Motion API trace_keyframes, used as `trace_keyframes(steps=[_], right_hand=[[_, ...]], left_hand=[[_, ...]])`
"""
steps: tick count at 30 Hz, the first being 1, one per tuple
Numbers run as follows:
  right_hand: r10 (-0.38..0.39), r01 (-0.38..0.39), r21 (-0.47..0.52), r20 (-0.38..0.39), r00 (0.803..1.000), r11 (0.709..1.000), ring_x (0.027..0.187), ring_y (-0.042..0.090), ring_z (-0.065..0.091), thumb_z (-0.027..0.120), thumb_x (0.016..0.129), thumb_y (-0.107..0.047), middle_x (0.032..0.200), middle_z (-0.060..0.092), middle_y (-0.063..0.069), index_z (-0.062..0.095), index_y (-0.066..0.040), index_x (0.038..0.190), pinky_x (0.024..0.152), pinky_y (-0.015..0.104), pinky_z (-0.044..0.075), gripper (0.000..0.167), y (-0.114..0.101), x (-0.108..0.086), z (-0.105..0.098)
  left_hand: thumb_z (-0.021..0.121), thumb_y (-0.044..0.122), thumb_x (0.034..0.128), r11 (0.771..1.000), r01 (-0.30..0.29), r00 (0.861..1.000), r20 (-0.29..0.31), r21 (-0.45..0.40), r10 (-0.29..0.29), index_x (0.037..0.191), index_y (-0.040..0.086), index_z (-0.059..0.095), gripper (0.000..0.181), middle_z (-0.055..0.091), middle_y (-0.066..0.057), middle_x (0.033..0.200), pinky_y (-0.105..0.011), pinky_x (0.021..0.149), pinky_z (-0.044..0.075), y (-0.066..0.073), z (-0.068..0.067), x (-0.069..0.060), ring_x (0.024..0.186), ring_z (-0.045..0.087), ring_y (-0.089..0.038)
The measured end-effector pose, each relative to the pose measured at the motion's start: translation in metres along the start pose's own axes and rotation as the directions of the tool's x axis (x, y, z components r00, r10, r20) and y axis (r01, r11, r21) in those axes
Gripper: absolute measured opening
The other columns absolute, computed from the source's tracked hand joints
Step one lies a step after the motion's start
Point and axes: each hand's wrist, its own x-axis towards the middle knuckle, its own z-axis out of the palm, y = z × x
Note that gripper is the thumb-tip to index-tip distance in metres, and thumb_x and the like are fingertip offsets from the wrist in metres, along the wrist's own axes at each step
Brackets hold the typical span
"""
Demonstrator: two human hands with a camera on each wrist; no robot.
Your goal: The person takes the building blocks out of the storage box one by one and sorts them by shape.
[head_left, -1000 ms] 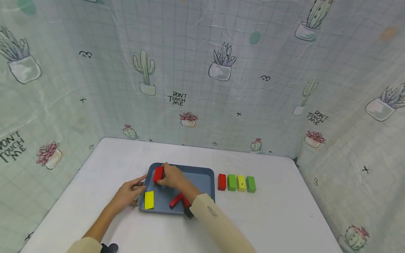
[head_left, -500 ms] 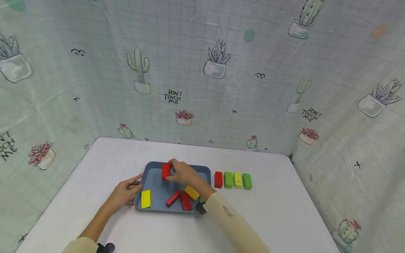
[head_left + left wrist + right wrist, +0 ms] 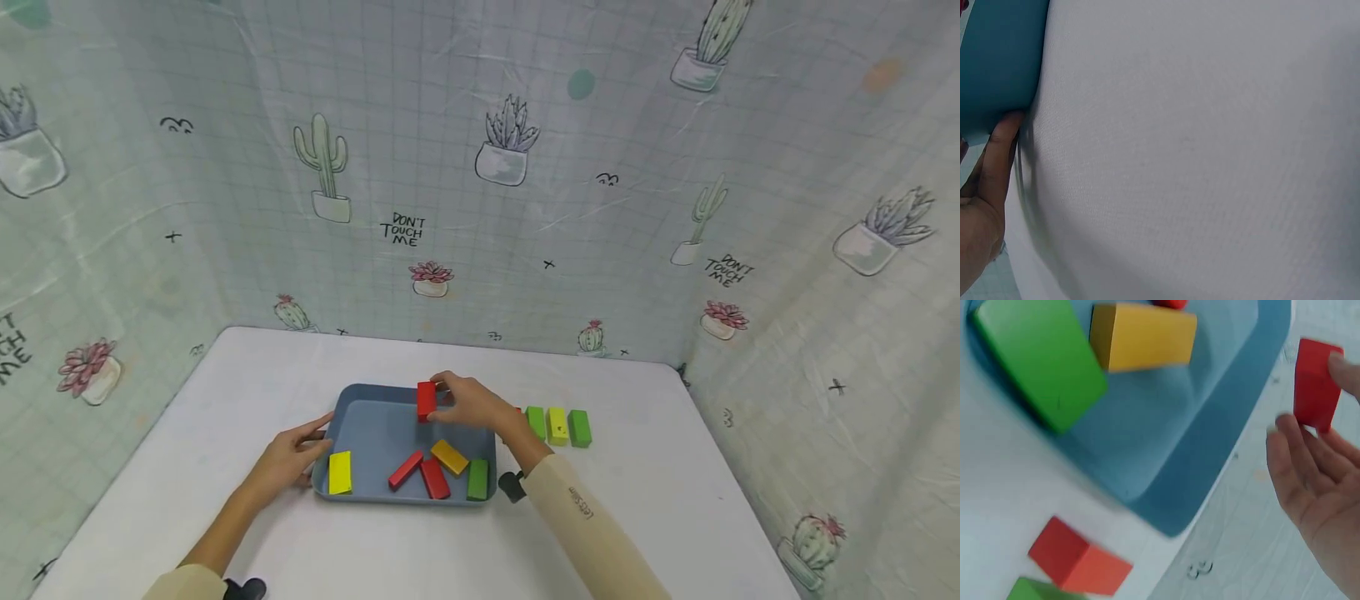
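Firstly, a left sleeve (image 3: pixel 187 582) and a right sleeve (image 3: pixel 596 533) enter at the bottom of the frame, over a white table (image 3: pixel 615 517); the left hand (image 3: pixel 288 458), lower left of centre, touches the left wall of the tray (image 3: pixel 375 425), its fingers relaxed and largely straight; inside, along the tray's near side from left to right, lie a yellow block (image 3: pixel 340 473), a slim red block (image 3: pixel 406 470), a broad red block (image 3: pixel 435 479) and, in the corner, a green block (image 3: pixel 477 480); an orange block (image 3: pixel 450 457) lies just behind the broad one, contact uncertain; on the table, right of centre, a row comprises an outer red block (image 3: pixel 1085 559), mostly hidden by the right wrist in the head view, then an outer green block (image 3: pixel 536 422), a marked yellow block (image 3: pixel 557 426) and an end green block (image 3: pixel 580 428); the right hand (image 3: pixel 476 404), near centre, pinches the held red block (image 3: pixel 426 402) between thumb and fingers; in the head view that block overlaps the tray's far rim, while the right wrist view shows it raised, apart from the tray; a cactus-print backdrop (image 3: pixel 375 292) fills the upper frame.
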Motion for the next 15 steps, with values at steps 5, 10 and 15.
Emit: trace_keyframes(steps=[5,10,15], right_hand=[[-0.012,0.011,0.01,0.027,1.0,1.0,0.102,0.015,0.057,0.073,0.083,-0.028,0.127,0.055,0.005,0.044,-0.01,0.135,0.08,0.022,0.049,0.062,0.012,-0.006,-0.012],[0.024,-0.024,0.025,0.011,1.0,0.999,0.104,0.015,0.057,0.074,0.082,-0.028,0.13,0.054,0.005,0.044,-0.012,0.136,0.084,0.028,0.05,0.064,0.025,-0.018,-0.024],[0.059,-0.058,0.027,-0.019,0.998,0.998,0.104,0.017,0.056,0.072,0.083,-0.028,0.131,0.052,0.006,0.043,-0.013,0.137,0.086,0.033,0.049,0.063,0.04,-0.034,-0.036]], left_hand=[[0.059,0.021,0.0936,1.0,-0.001,1.0,-0.004,-0.001,0.001,0.145,0.014,0.038,0.056,0.045,-0.028,0.131,-0.033,0.058,0.055,-0.003,-0.002,0.003,0.106,0.054,-0.036],[0.059,0.022,0.0936,1.0,-0.008,1.0,0.0,-0.005,0.008,0.145,0.015,0.038,0.056,0.045,-0.028,0.131,-0.033,0.058,0.055,-0.003,-0.001,0.004,0.104,0.054,-0.035],[0.06,0.023,0.0935,1.0,0.006,1.0,0.001,-0.004,-0.006,0.145,0.014,0.039,0.056,0.045,-0.028,0.131,-0.033,0.057,0.054,0.0,0.0,0.002,0.101,0.054,-0.033]])
